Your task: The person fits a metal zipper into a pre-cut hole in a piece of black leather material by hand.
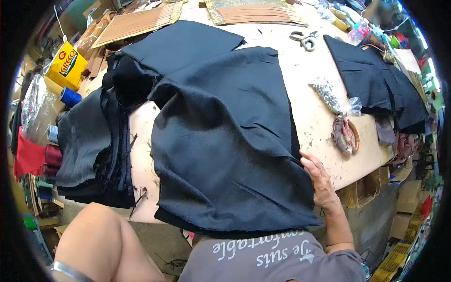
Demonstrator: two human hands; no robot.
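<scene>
A large black cloth piece (225, 141) lies rumpled across the table's middle, its near edge reaching my shirt. At its right edge rests my right hand (318, 181), with a ring on it and the fingers stretched out against the cloth; the thumb is hard to make out. My left hand is not visible; only a bent bare arm with a silver band shows at the lower left. Behind the large piece lies another black cloth (183, 44). To the left is a stack of dark cloth pieces (87, 141) with frayed edges.
Scissors (305, 40) lie at the back right. More black cloth (361, 70) hangs over the table's right edge, near a plastic bag (326, 94) and a bundled strap (344, 134). A yellow box (66, 65) and a blue thread spool (70, 97) stand at left.
</scene>
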